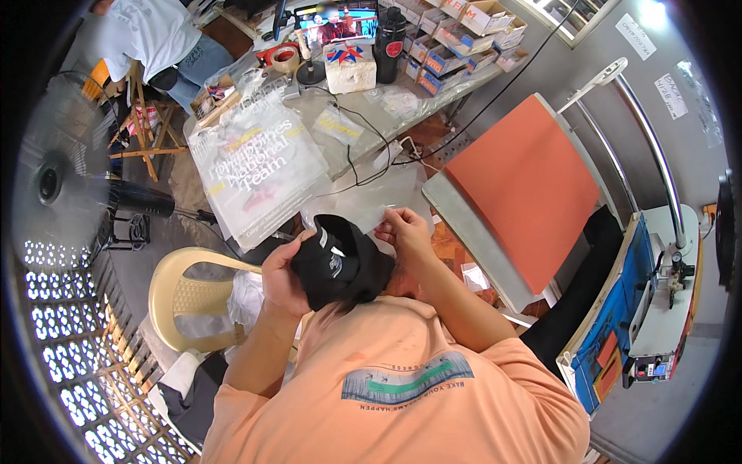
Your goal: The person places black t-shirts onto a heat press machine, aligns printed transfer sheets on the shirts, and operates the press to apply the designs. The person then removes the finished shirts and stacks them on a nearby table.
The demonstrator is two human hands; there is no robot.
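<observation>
In front of my chest, my left hand (284, 272) is wrapped round the side of what looks like a black cap (334, 267), which has a small pale emblem and a light tag. Fingertips pressed together, my right hand (406, 232) pinches a thin clear plastic film (369, 203) just to the right of the cap. The film's lower part is hidden behind the cap and my hands. Close beyond my left hand, a large printed translucent plastic bag (259, 166) hangs over the table edge.
At right stands a heat press with an orange pad (525, 185) and metal tube frame. The table holds a tape roll (285, 58), a black bottle (389, 45), cables and stacked small boxes (456, 39). Left are a beige chair (174, 298), a fan (52, 179) and another person (158, 39).
</observation>
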